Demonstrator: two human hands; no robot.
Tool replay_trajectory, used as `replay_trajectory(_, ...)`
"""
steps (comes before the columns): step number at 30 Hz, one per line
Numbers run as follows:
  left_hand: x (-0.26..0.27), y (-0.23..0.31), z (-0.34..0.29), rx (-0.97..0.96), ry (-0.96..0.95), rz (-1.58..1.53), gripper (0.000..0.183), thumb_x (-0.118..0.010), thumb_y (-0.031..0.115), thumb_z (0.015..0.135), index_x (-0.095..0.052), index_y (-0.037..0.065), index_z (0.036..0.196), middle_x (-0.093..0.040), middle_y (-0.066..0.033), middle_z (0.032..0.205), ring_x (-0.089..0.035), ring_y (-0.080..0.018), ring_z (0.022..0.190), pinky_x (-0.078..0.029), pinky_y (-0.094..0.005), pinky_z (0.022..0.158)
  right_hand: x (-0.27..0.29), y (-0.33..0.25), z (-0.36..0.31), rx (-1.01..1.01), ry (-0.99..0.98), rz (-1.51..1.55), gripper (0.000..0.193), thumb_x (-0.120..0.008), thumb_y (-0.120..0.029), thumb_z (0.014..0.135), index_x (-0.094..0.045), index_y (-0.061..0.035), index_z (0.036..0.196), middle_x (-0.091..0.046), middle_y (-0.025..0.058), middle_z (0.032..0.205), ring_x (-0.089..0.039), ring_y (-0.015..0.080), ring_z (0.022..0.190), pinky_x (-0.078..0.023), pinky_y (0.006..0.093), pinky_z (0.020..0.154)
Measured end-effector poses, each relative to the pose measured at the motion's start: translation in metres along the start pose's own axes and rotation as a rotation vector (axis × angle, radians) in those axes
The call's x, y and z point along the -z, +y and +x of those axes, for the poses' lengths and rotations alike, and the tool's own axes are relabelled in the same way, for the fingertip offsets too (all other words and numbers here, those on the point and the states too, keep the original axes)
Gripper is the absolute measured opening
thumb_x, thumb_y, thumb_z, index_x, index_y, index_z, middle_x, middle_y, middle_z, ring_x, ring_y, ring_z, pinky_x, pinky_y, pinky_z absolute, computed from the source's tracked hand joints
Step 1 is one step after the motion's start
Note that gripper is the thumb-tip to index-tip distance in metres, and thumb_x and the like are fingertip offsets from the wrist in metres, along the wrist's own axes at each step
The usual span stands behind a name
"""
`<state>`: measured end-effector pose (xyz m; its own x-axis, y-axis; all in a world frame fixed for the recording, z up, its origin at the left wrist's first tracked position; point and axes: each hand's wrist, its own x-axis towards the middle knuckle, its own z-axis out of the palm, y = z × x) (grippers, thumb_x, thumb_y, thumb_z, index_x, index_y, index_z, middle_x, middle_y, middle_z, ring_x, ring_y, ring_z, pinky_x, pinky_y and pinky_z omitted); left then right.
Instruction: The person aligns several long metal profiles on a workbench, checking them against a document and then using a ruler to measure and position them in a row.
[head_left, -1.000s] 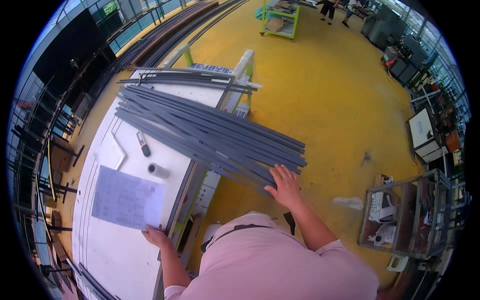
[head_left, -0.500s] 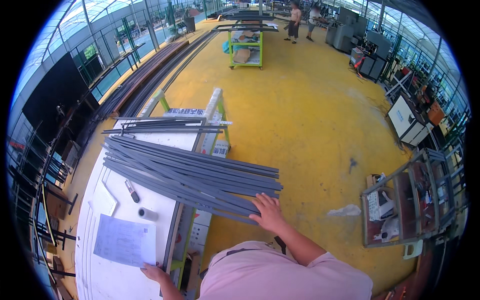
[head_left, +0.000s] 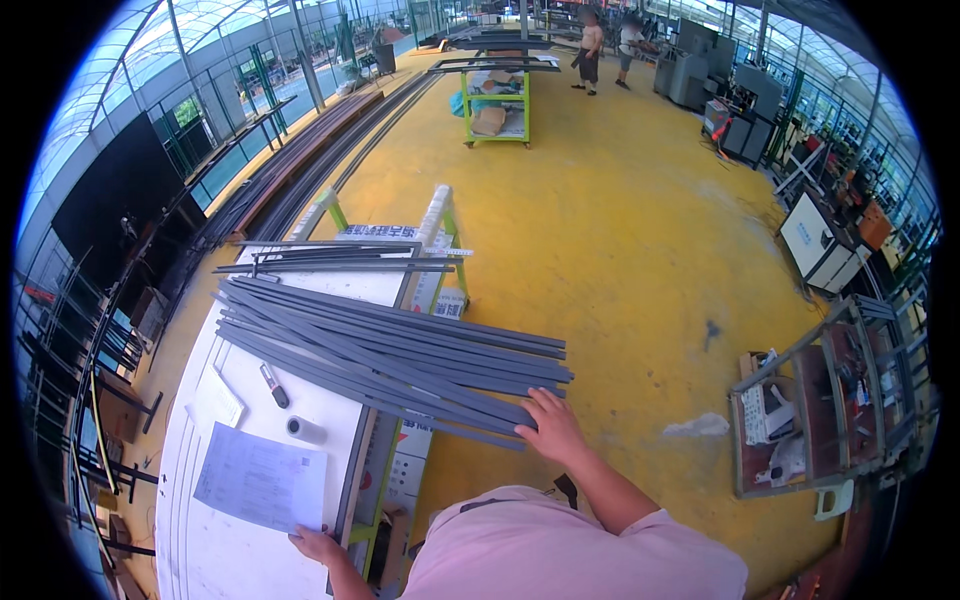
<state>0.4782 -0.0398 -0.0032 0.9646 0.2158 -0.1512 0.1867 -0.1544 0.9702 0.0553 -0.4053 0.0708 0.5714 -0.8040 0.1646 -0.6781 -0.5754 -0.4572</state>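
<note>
A fanned stack of long dark grey bars (head_left: pixel 400 345) lies across the white-topped table (head_left: pixel 250 555), their right ends jutting past its edge. My right hand (head_left: pixel 556 428) is at the nearest jutting ends, with fingers over the top and thumb below, closed on a bar. Low on the table, a printed sheet of paper (head_left: pixel 262 475) lies flat. My left hand (head_left: pixel 318 546) pinches the lower right corner of that sheet. Just beyond the sheet are a white roll (head_left: pixel 305 430) and a utility knife (head_left: pixel 273 385). A smaller white sheet (head_left: pixel 215 400) is beside them.
Thinner dark strips (head_left: pixel 350 257) lie at the table's far end. A green-framed cart (head_left: pixel 497 120) stands farther off on the yellow floor (head_left: pixel 620 230). To the right are a shelved rack (head_left: pixel 790 420) and machines (head_left: pixel 745 110). Two people (head_left: pixel 590 50) stand in the background.
The whole view has shifted slightly, moving the table and bars a little right and down. Both hands keep their places, on the bar ends and on the sheet's corner.
</note>
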Motion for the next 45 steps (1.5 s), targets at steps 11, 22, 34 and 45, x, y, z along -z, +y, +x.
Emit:
replay_trajectory(11, -0.001, -0.008, 0.001, -0.018, 0.013, -0.016, 0.048, -0.047, 0.028, 0.113, -0.041, -0.003, 0.149, -0.064, -0.0211, 0.11, -0.06, -0.0233, 0.066, -0.043, -0.0314, 0.047, -0.001, -0.001, 0.006, 0.011, 0.014, 0.035, 0.053, -0.075, -0.041, 0.093, -0.068, -0.0066, 0.133, -0.054, 0.0178, 0.156, -0.045, 0.0399, 0.147, -0.039, 0.0509, 0.121)
replay_trajectory(22, -0.006, 0.004, -0.005, 0.01, 0.037, -0.035, 0.048, -0.047, 0.029, 0.113, -0.043, -0.002, 0.149, -0.065, -0.02, 0.111, -0.06, -0.0236, 0.065, -0.044, -0.0317, 0.047, -0.001, -0.001, 0.009, -0.007, -0.033, 0.01, 0.052, -0.072, -0.042, 0.096, -0.068, -0.0084, 0.135, -0.05, 0.0152, 0.16, -0.043, 0.0358, 0.15, -0.04, 0.0511, 0.12)
replay_trajectory(34, -0.002, -0.01, 0.006, -0.036, 0.016, 0.021, 0.046, -0.046, 0.028, 0.114, -0.043, -0.002, 0.149, -0.065, -0.0213, 0.113, -0.061, -0.0248, 0.066, -0.045, -0.0312, 0.047, -0.001, -0.001, 0.008, 0.0, -0.045, 0.007, 0.051, -0.07, -0.041, 0.098, -0.067, -0.0085, 0.136, -0.05, 0.0161, 0.16, -0.041, 0.0359, 0.151, -0.038, 0.0495, 0.122)
replay_trajectory(45, -0.002, -0.001, -0.001, -0.005, 0.008, 0.021, 0.046, -0.045, 0.029, 0.113, -0.044, -0.001, 0.148, -0.065, -0.0211, 0.114, -0.062, -0.0245, 0.069, -0.045, -0.0318, 0.048, -0.002, -0.002, 0.007, 0.001, -0.019, 0.017, 0.05, -0.072, -0.04, 0.097, -0.068, -0.008, 0.135, -0.051, 0.0154, 0.158, -0.042, 0.0362, 0.15, -0.039, 0.0494, 0.121)
